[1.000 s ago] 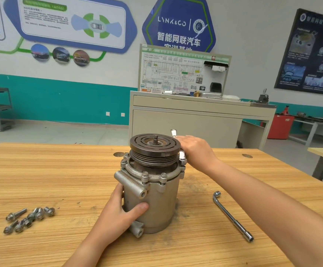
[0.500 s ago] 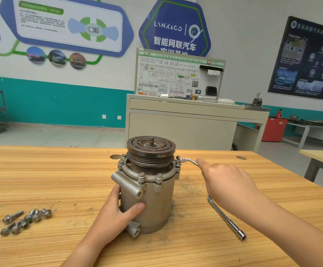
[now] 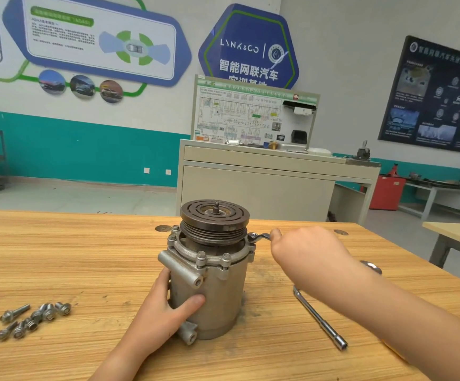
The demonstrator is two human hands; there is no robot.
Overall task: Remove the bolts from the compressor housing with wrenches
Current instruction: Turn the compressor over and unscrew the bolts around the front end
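Loose bolts (image 3: 35, 318) lie well left of the upright compressor housing (image 3: 215, 295). The left hand (image 3: 165, 312) clasps its lower left side, thumb across the front. At its upper right, the right hand (image 3: 305, 254) grips a wrench (image 3: 259, 237) in curled fingers

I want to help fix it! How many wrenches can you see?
2. The right hand grips one wrench at the compressor flange; the L-shaped wrench lies on the table to its right. Others could hide behind the arm.
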